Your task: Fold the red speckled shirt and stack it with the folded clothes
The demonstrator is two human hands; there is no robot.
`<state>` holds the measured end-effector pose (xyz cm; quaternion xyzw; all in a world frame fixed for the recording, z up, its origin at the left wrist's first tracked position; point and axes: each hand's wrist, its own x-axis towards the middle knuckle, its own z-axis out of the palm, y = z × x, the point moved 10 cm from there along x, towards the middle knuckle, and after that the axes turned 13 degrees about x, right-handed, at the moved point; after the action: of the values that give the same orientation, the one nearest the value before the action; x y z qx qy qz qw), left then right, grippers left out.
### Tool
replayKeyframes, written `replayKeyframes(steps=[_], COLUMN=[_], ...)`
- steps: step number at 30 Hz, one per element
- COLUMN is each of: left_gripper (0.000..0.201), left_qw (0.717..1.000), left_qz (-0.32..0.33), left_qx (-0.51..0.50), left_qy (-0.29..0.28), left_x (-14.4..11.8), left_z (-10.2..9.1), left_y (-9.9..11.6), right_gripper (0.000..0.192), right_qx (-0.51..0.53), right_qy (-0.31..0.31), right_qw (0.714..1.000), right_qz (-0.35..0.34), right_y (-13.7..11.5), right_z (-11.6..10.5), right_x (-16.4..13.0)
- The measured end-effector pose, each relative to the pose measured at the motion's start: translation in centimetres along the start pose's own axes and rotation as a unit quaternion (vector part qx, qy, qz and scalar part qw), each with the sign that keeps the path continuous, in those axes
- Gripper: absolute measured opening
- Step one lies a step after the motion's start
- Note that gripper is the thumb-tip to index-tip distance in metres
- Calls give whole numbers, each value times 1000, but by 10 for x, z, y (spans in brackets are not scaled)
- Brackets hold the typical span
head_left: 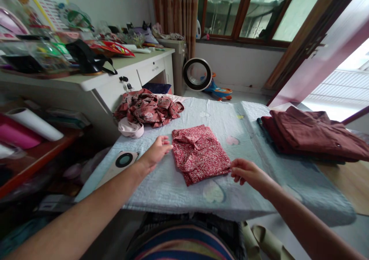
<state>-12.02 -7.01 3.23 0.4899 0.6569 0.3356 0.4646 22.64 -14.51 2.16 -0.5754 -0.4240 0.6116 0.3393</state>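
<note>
A red-and-white floral garment, folded into a rough square [198, 152], lies on the light blue cloth [178, 198] in front of me. It looks like a shirt, with a collar-like fold near its upper left. My left hand [157, 151] is beside its left edge, fingers stretched and apart, the tips close to the fabric. At the lower right corner, my right hand [248, 173] has its fingers curled and pinched at the garment's edge.
Crumpled reddish patterned fabric [148, 108] lies at the back left beside a pale pink band [131, 128]. Folded maroon clothes [319, 133] are stacked on the right. A pale device with a round dark dial [124, 159] rests near my left forearm. A cluttered desk [127, 68] stands left.
</note>
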Motion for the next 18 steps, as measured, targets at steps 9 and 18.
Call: replayKeyframes(steps=[9,18], left_gripper=[21,10], left_qw=[944,926], left_qz=[-181,-230], left_qx=[-212,-228], left_qy=[-175,-196], left_x=[-61,-72], left_z=[54,80], left_y=[-27,-40], right_gripper=[11,36], right_qx=[-304,-489], right_qy=[71,-4], right_qw=[927,841], right_qz=[-210,-231], right_y=[-103,-118], right_z=[29,90], right_x=[84,167])
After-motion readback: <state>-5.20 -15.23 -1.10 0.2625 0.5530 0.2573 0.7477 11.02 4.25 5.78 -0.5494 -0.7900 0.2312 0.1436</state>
